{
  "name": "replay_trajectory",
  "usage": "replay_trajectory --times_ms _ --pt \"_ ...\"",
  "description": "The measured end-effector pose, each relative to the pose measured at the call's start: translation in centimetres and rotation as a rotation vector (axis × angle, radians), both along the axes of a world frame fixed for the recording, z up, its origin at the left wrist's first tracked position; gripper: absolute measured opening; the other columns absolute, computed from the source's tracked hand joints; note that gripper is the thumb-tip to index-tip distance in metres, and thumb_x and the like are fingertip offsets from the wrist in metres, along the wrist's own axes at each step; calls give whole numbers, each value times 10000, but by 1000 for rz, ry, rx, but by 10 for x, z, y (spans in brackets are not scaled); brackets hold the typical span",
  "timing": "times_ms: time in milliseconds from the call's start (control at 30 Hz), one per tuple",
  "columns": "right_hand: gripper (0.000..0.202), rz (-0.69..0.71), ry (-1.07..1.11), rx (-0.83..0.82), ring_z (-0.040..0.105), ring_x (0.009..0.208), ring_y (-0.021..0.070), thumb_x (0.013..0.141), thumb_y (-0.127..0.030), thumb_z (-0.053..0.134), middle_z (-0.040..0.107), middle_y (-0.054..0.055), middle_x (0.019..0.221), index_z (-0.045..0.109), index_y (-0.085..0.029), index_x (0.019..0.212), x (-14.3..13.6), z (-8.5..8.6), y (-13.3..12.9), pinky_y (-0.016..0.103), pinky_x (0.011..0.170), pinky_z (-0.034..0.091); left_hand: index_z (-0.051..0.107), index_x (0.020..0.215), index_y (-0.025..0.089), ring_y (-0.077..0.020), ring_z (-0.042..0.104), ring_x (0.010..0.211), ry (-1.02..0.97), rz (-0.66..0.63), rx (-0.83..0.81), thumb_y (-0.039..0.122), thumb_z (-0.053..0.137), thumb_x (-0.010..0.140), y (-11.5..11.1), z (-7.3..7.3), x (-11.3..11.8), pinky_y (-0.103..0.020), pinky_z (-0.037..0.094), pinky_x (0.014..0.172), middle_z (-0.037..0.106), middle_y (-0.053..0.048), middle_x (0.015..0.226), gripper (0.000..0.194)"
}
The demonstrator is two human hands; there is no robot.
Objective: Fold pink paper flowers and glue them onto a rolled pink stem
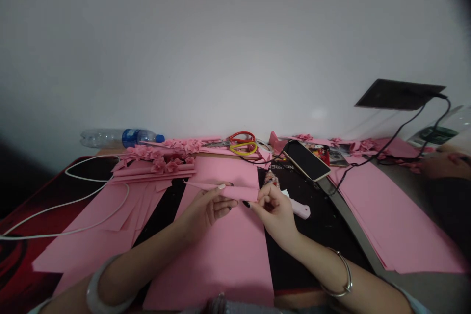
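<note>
A narrow roll of pink paper [238, 193], tapering to a point at its left end, lies level between my hands. My left hand [206, 206] grips it near the middle, thumb on top and fingers curled underneath. My right hand [278, 213] pinches its right end between thumb and fingertips. Beneath both hands a large pink sheet [224, 260] lies flat on a black mat. Just beyond the right hand is a pale pink handled tool [300, 209], partly covered by that hand. Scissors with red and yellow handle loops [243, 147] rest farther back.
Pink paper flowers [162, 159] and rolls lie at the back left, before a plastic bottle [138, 138]. Pink sheets are stacked left [88, 225] and right [401, 221]. A phone [308, 161], white cable [47, 235] and black cords surround the work. Another person's hand [443, 163] is far right.
</note>
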State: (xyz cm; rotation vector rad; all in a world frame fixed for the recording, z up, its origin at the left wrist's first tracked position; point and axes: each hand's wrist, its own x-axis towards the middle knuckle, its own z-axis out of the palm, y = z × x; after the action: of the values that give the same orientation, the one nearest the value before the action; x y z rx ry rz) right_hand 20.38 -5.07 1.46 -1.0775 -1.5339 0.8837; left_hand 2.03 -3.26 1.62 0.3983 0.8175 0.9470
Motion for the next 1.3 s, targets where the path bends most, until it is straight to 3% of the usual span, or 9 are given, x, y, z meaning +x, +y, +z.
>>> replay_trajectory --times_ms 300,533,667,833,967,1067,1167,1233,1300 --pt "245 -77 -163 260 369 469 78 795 -194 630 419 -71 546 416 -206 676 4 0 -2 207 469 305 632 933 135 -131 710 657 -47 -9 -53 155 550 867 -2 -1 2 -159 540 587 727 -43 703 108" --pt "50 -46 -243 271 437 468 86 836 -199 571 533 -40 571 533 -185 806 4 6 -1 206 469 346 612 982 161 -137 713 714 -45 28 27 196 641 813 1 -2 1 -167 544 618 726 -29 768 175" --pt "241 -12 -241 243 448 455 90 853 -206 539 531 -27 509 487 -188 618 2 9 -4 216 468 345 603 1007 175 -141 709 731 -27 -22 127 218 733 732 -1 -5 0 -175 541 627 721 -22 807 308" --pt "260 75 -178 147 451 415 90 864 -208 515 532 -36 471 431 -203 618 -2 4 -9 215 447 349 595 1036 191 -142 694 734 13 -179 261 304 764 701 -4 -7 2 -209 545 619 711 -50 931 392" --pt "228 100 -195 153 460 424 90 852 -240 546 536 -42 495 428 -208 660 -2 2 -8 209 447 350 599 954 169 -152 682 730 86 -145 297 431 757 671 -3 -5 3 -228 541 608 705 -76 971 416" --pt "202 153 -324 147 482 460 97 837 -276 564 549 -30 541 447 -203 688 5 13 -1 209 458 351 581 909 158 -173 686 732 131 -76 289 501 739 658 1 -2 2 -235 533 606 712 -87 919 454" --pt "155 173 -604 81 520 539 112 822 -276 568 572 -14 608 485 -198 717 24 35 9 216 512 370 557 891 161 -191 689 765 140 -16 287 519 691 705 5 1 0 -258 536 643 707 -77 861 426" --pt "155 123 -748 -23 553 607 128 793 -297 603 609 -1 720 522 -201 883 44 46 15 225 556 398 547 897 163 -203 690 785 127 12 288 508 659 744 7 1 -2 -278 541 664 689 -56 822 394" --pt "316 2 -876 -61 588 723 163 740 -308 644 627 33 863 512 -198 1006 67 49 20 245 609 419 535 902 165 -208 690 759 110 32 286 499 628 772 8 0 -3 -299 546 671 659 -34 779 370"
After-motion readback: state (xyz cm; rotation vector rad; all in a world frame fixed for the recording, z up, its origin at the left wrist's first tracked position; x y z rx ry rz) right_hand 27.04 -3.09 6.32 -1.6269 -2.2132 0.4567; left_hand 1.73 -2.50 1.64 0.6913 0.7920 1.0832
